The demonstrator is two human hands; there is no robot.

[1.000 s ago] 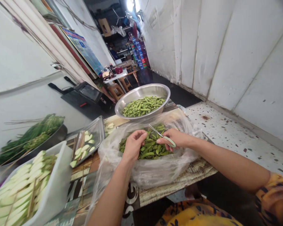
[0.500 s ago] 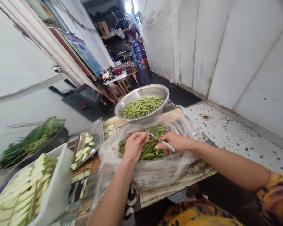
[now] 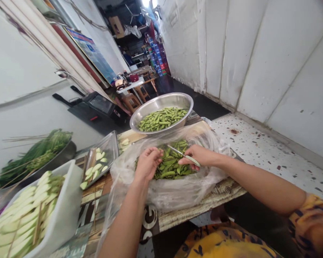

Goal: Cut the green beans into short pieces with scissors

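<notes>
A clear plastic bag (image 3: pixel 167 195) lies open on the wooden table edge, filled with green bean pods (image 3: pixel 172 168). My left hand (image 3: pixel 148 164) is curled over the left side of the pile, fingers pinched on a pod. My right hand (image 3: pixel 199 156) grips small scissors (image 3: pixel 183 155) with a pale green handle, blades pointing left over the pods toward my left hand. Behind the bag stands a steel bowl (image 3: pixel 161 104) holding trimmed green pods.
A metal tray (image 3: pixel 109 148) with pale vegetable slices sits left of the bag. A white tub (image 3: pixel 67 204) of sliced pale vegetables on skewers is at the near left. A dark pan of green stalks (image 3: pixel 40 150) is further left. A white tiled wall runs along the right.
My left hand has dipped back onto the pods and closed into a pinch. The scissors in my right hand have stayed over the pile, shifting slightly.
</notes>
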